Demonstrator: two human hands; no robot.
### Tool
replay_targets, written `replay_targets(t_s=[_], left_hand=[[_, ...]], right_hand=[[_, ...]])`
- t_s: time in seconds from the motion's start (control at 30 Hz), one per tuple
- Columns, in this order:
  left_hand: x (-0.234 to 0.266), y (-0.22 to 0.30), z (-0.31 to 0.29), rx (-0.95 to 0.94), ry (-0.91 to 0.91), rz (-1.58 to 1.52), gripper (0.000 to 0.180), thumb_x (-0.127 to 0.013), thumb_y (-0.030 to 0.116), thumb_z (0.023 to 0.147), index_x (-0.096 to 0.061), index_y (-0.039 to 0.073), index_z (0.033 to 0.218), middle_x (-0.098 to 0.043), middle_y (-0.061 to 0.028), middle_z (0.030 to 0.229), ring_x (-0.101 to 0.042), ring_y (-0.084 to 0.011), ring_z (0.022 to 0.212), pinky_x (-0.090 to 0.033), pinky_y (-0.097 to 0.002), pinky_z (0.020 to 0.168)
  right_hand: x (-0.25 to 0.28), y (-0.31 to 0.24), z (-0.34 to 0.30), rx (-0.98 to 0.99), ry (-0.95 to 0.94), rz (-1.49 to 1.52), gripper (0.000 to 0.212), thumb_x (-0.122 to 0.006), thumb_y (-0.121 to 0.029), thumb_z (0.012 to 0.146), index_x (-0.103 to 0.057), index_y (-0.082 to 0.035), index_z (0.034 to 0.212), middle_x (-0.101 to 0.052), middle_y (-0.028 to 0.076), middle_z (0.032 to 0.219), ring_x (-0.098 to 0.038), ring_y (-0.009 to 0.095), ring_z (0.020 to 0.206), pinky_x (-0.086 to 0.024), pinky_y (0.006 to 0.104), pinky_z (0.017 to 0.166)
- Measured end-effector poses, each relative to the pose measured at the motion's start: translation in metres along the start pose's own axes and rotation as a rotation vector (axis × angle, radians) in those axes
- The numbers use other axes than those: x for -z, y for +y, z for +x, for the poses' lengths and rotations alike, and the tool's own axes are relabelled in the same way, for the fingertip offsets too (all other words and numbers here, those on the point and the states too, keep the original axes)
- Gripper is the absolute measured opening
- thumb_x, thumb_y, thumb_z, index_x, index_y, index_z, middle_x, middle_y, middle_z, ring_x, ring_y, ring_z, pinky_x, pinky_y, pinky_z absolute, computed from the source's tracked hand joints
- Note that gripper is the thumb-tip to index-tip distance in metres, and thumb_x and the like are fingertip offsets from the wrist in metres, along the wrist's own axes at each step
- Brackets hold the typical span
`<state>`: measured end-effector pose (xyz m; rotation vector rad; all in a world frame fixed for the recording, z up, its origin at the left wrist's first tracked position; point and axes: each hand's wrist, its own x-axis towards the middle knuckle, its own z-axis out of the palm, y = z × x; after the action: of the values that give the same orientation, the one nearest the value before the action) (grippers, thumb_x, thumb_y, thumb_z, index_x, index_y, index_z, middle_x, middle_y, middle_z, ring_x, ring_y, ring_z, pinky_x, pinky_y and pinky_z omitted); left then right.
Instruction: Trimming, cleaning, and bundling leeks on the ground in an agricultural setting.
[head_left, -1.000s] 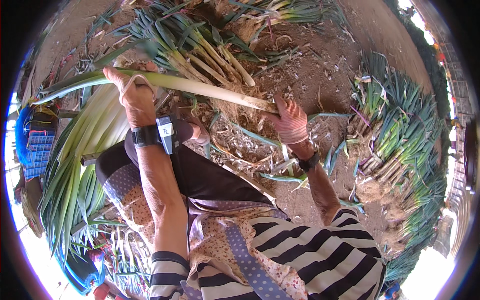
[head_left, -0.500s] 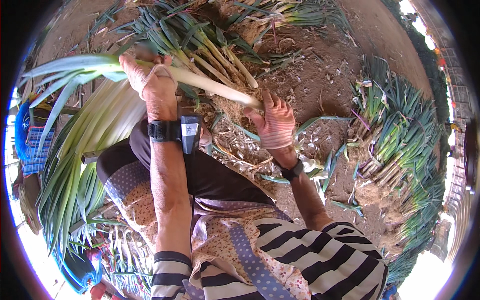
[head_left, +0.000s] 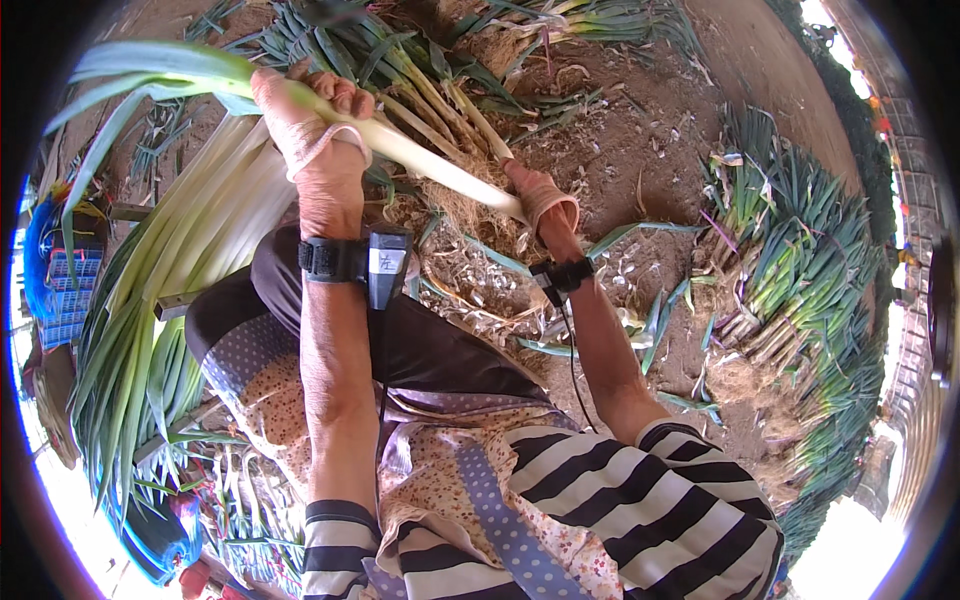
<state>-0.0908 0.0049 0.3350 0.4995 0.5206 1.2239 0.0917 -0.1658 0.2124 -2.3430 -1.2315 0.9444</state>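
A long leek [head_left: 430, 167] with a clean white stem slants across the upper middle. My left hand [head_left: 318, 130], in a pale glove with bare fingertips, is closed around it where white turns green. Its leaves fan out to the left, and its lower end lies beside my right wrist. My right hand [head_left: 540, 197], also gloved, reaches down at the end of an untrimmed leek stalk [head_left: 478, 120] in the heap. Its fingers are mostly turned away, so their grip is hidden. Wrist bands with small devices sit on both arms.
Cleaned leeks [head_left: 185, 240] lie in a thick bundle at my left, by my knee. A long heap of untrimmed leeks [head_left: 800, 270] runs along the right. More lie at the top. Peeled scraps [head_left: 480, 320] litter the soil. A blue plaid bag [head_left: 75, 290] stands far left.
My right hand has moved from the leek's lower end, fingers raised, to down beside the heaped stalks. My left hand still grips the leek, shifted slightly up and turned.
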Motion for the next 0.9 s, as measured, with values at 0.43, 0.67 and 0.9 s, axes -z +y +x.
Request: replay_targets(t_s=[0.43,0.67,0.9], left_hand=[[-0.014,0.000,-0.006,-0.055,-0.068,0.019,0.052,-0.056,0.059,0.079,-0.049,0.009,0.090,-0.038,0.0009,0.057,-0.035,-0.0146,0.049,-0.028,-0.0303,0.045],[-0.004,-0.008,-0.007,-0.011,-0.133,-0.003,0.061,-0.058,0.066,0.074,-0.050,0.008,0.093,-0.040,0.0011,0.058,-0.037,-0.0143,0.050,-0.029,-0.0300,0.044],[-0.013,-0.008,-0.012,0.091,-0.406,0.019,0.066,-0.060,0.070,0.070,-0.055,0.007,0.090,-0.039,0.0043,0.057,-0.032,-0.0101,0.045,-0.027,-0.0244,0.036]], right_hand=[[-0.005,0.002,-0.055,0.048,0.427,0.742,0.042,-0.055,-0.038,0.089,-0.055,-0.009,0.121,-0.063,0.005,0.087,-0.058,0.015,0.078,-0.048,0.0282,0.070],[-0.024,-0.025,-0.027,0.045,0.254,0.045,0.026,-0.046,-0.016,0.093,-0.052,-0.010,0.117,-0.065,0.015,0.088,-0.064,0.026,0.079,-0.053,0.0333,0.066],[-0.043,0.022,0.028,-0.033,-0.292,0.218,0.025,-0.049,-0.025,0.090,-0.061,-0.007,0.102,-0.063,0.011,0.086,-0.061,0.018,0.072,-0.048,0.0306,0.064]])
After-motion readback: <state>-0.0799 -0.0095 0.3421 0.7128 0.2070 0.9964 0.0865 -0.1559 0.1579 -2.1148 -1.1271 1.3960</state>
